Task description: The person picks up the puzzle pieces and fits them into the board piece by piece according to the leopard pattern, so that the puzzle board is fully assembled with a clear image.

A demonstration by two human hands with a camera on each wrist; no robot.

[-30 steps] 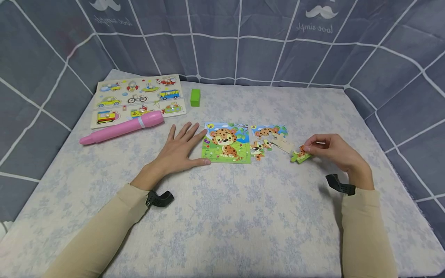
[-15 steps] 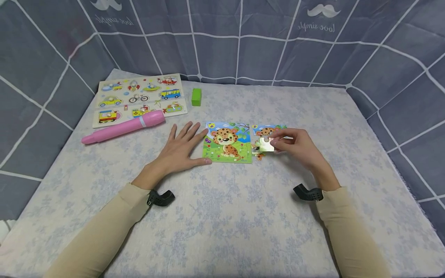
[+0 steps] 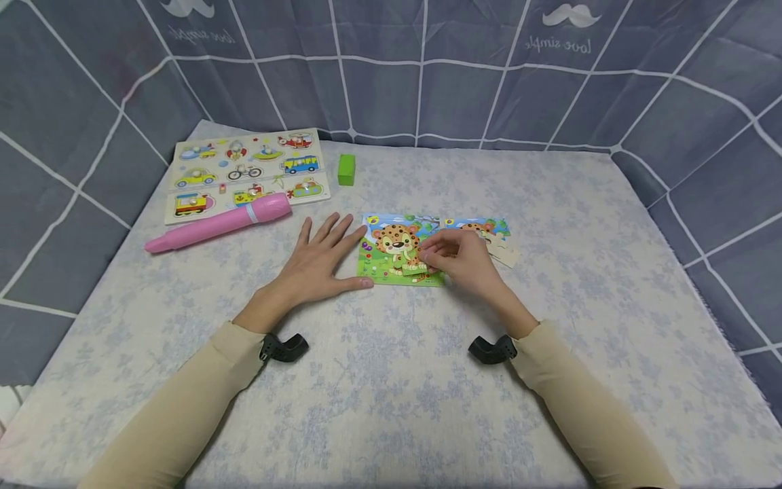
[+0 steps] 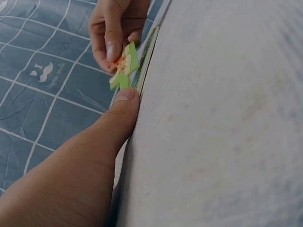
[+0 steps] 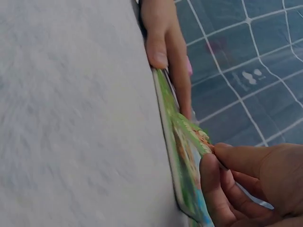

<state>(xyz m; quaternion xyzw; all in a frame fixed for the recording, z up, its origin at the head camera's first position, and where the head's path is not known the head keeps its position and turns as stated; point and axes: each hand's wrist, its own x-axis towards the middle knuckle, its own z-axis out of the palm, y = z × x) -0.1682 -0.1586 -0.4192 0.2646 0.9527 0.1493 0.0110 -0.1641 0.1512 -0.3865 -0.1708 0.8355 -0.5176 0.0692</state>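
Note:
A square puzzle board (image 3: 373, 268) with a spotted leopard cub on grass lies mid-table in the head view. My right hand (image 3: 458, 258) pinches a green-edged puzzle piece (image 4: 124, 66) between thumb and fingers, tilted over the board's lower right part. The same puzzle piece (image 5: 191, 132) shows edge-on in the right wrist view. My left hand (image 3: 320, 261) lies flat with fingers spread, its thumb and index fingertip at the board's left edge. Loose puzzle pieces (image 3: 502, 250), some with the pale back up, lie right of the board, partly hidden by my right hand.
A wooden peg puzzle (image 3: 244, 156) with vehicle pictures lies at the back left. Against its front edge rests a pink tapered stick (image 3: 214, 224). A green block (image 3: 346, 170) stands behind the board. A grey checked curtain (image 3: 391, 88) hangs behind the table.
My right hand has moved left from beyond the loose pieces to over the board, carrying the puzzle piece and tilting it on the way. My left hand stays in place.

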